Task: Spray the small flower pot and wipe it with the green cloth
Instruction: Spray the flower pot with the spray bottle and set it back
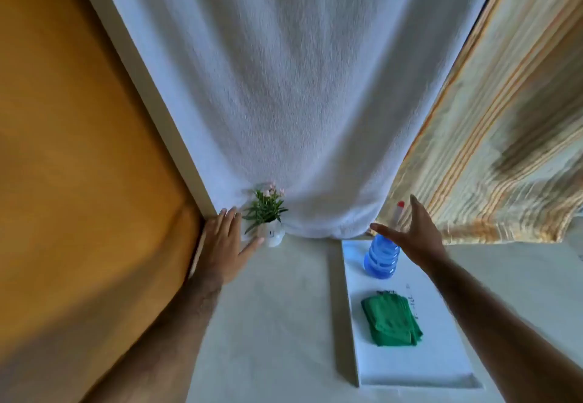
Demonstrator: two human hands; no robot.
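Note:
A small white flower pot (273, 236) with a green plant and pink blossoms stands at the back of the table, against the white curtain. My left hand (222, 245) lies open just left of it, thumb nearly touching the pot's base. A blue spray bottle (380, 260) with a red-tipped nozzle stands at the far end of a white tray (407, 361). My right hand (410, 233) hovers spread open above the bottle's neck and hides part of it. A folded green cloth (391, 319) lies in the middle of the tray.
A white curtain (299, 103) hangs behind the table. An orange wall (72, 150) with a white frame edge closes off the left. A striped cloth (504, 118) hangs at the right. The pale tabletop (277, 323) stretches between my arms.

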